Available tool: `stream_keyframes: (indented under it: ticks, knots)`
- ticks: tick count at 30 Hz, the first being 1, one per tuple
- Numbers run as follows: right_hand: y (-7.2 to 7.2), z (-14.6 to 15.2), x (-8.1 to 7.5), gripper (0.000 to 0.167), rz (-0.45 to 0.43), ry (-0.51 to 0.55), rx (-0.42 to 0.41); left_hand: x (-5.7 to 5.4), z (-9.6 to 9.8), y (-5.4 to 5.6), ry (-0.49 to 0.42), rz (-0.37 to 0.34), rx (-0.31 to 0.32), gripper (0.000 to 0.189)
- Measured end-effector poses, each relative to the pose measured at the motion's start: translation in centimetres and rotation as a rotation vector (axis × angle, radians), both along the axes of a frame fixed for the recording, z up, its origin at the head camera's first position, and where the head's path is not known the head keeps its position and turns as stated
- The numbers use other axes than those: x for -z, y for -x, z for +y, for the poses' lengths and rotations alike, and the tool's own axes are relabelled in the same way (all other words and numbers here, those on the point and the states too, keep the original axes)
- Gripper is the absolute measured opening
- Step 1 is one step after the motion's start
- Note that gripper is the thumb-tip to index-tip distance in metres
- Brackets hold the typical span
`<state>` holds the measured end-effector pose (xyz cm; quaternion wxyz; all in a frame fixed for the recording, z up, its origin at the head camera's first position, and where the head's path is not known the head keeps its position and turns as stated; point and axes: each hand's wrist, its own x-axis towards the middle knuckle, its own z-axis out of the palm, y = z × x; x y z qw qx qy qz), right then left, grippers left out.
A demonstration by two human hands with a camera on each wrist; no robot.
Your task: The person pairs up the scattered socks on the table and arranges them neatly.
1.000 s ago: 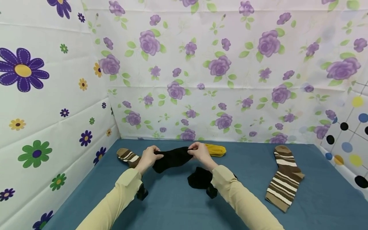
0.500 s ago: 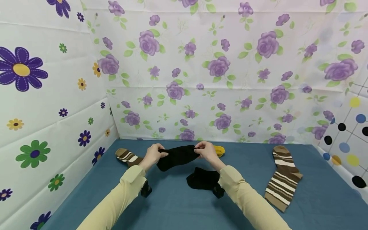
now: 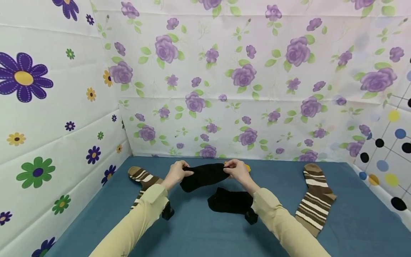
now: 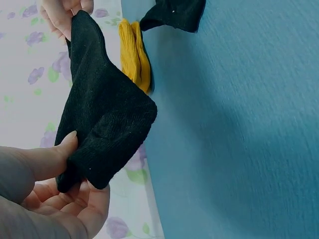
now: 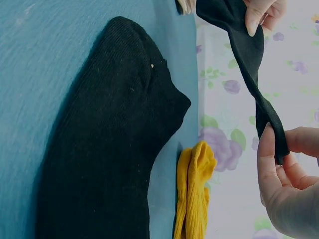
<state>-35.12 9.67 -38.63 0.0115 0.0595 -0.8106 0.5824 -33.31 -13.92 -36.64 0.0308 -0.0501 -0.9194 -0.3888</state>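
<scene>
A black sock (image 3: 204,176) is stretched between both hands, raised above the blue table cover. My left hand (image 3: 176,174) pinches its left end, thumb on top, as the left wrist view shows. At the other end my right hand (image 3: 238,172) pinches the fabric between thumb and fingers (image 5: 269,169). Below the right hand a second black sock (image 3: 228,200) lies flat on the cover, partly hidden by the right sleeve and wrist camera. Behind the right hand is a folded yellow sock (image 4: 133,55), mostly covered in the head view.
One brown-and-white striped sock (image 3: 146,179) lies at the left, partly under the left sleeve. Another striped sock (image 3: 316,200) lies flat at the right. Flowered sheets (image 3: 212,78) close off the back and left of the blue-covered table (image 3: 276,178).
Both hands have shifted slightly right with the held black sock. More of the lower black sock and of the left striped sock shows, while less of the yellow sock is visible.
</scene>
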Motion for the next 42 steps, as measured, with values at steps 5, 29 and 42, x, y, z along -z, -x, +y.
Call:
stream_keyframes:
  ticks: [5, 29, 42]
  knots:
    - [-0.1, 0.6, 0.1, 0.009, 0.007, -0.016, 0.011, -0.2, 0.6, 0.0, -0.002, -0.013, 0.014, 0.021]
    - [-0.9, 3.3, 0.3, 0.011, 0.026, -0.069, 0.037, -0.4, 2.9, 0.3, 0.009, -0.006, 0.047, 0.020]
    - [-1.4, 5.3, 0.1, 0.014, 0.016, -0.094, 0.031, 0.5, 3.6, 2.0, -0.006, -0.037, 0.077, 0.028]
